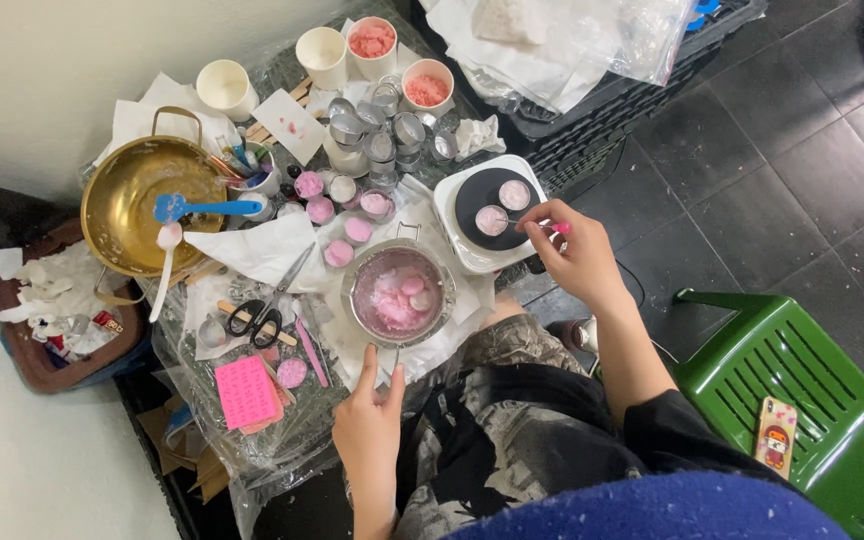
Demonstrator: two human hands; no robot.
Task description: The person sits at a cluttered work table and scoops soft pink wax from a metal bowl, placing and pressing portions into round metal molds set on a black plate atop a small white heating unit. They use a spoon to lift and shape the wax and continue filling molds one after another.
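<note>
My right hand (577,255) pinches a thin pink stick, its tip reaching into one of two small round tins of pale pink wax (492,219) on the black top of a white hot plate (472,250). My left hand (370,420) grips the handle of a small metal pot (397,293) that holds pink wax lumps. The pot sits on white paper just left of the hot plate.
A brass bowl (142,200) with a blue spatula stands at the left. Scissors (264,310), a pink mould (247,392), filled pink tins (342,240), empty tins and paper cups (372,45) crowd the low table. A green plastic chair (802,400) carries a phone at right.
</note>
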